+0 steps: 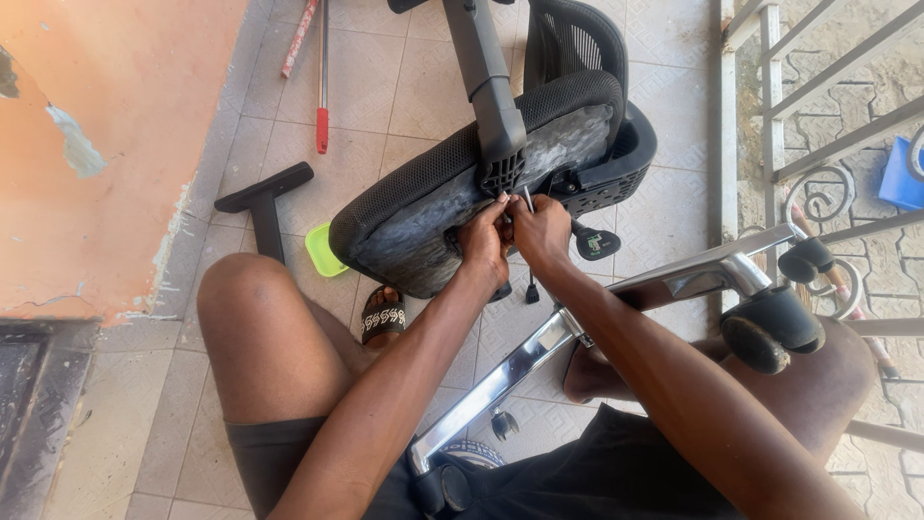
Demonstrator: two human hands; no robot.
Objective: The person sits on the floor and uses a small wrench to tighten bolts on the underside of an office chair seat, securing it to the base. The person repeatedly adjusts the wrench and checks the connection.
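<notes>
- The person sits on a tiled floor (423, 87), and an office chair seat (433, 207) lies turned over in front of the knees, with the grey underside facing the camera.
- The left hand (484, 243) is closed around a small part at the middle of the seat underside; the fingers are curled and the thumb presses close to the right hand.
- The right hand (541, 231) is also closed, and it pinches a thin metal tool (528, 199) that stands almost upright between the fingertips. I cannot tell what kind of tool it is.
- The two hands touch each other, just under the grey backrest bracket (491, 87), which goes up to 12 o'clock from the hands.
- The mesh backrest (577, 39) lies behind the seat, at about 1 o'clock.
- A chrome chair base (674, 279) with black caster wheels (770, 327) rests across the person's lap, from 7 o'clock to 3 o'clock of the hands.
- A black adjustment lever (597, 243) sticks out of the seat just to the right of the right hand, at 3 o'clock.
- A black T-shaped armrest part (262, 197) lies on the tiles at 9 o'clock, well apart from the hands, and a small green tray (322, 252) shows partly from under the seat edge near it.
- A red-handled stick (322, 106) lies on the floor at 11 o'clock.
- A foot in a black sandal (383, 318) is below the seat, at 7 o'clock.
- A metal railing (770, 106) stands at 2 o'clock and an orange wall (106, 144) fills the left side.
</notes>
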